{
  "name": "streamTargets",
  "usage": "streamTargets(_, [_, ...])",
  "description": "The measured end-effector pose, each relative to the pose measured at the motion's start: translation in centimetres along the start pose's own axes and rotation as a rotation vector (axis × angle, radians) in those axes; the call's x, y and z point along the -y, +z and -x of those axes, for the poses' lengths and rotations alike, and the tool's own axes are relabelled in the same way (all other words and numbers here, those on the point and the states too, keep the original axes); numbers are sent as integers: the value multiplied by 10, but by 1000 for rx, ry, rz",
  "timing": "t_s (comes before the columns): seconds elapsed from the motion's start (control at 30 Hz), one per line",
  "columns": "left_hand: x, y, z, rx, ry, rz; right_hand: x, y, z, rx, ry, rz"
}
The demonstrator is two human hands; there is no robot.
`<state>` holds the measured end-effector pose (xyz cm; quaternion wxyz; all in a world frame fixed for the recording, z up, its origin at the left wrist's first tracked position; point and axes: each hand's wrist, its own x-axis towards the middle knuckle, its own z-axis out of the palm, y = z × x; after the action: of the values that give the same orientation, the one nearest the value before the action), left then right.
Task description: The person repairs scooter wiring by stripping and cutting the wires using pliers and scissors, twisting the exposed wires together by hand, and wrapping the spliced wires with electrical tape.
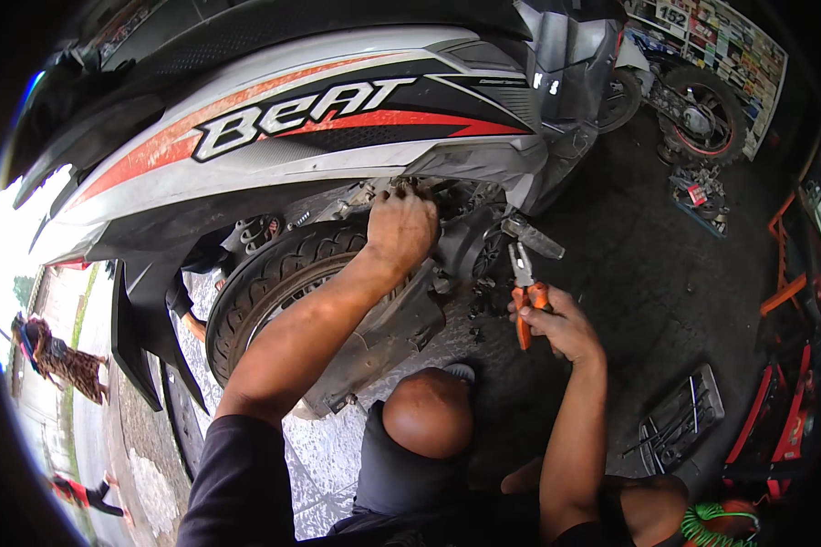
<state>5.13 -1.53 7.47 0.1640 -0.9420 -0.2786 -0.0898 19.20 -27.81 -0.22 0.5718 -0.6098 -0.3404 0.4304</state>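
A scooter with a white, black and orange side panel (337, 150) fills the upper left. Under the panel's lower edge, above the rear tyre (233, 314), my left hand (401, 223) reaches in with its fingers curled. What those fingers grip is hidden among the dark parts there. My right hand (564, 326) is closed around the orange handles of a pair of pliers (521, 263). The pliers' jaws point up, just below the scooter's folded footrest (536, 239), apart from my left hand. My bent knee (427, 413) shows beneath the wheel.
A tray of tools (689, 410) lies on the dark floor at lower right, near red racks (789, 415) and a green coiled hose (713, 523). Another motorcycle's wheel (705, 118) stands at upper right. Someone else's hand (193, 325) shows behind the tyre. People (71, 365) are outside at left.
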Motion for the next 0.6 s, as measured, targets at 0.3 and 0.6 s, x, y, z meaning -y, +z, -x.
streamTargets(0.3, [-17, 1, 9, -53, 36, 78, -27, 43, -34, 17, 12, -50])
streamTargets(0.6, [-43, 5, 25, 0, -196, 288, -24, 53, -54, 148, -37, -154])
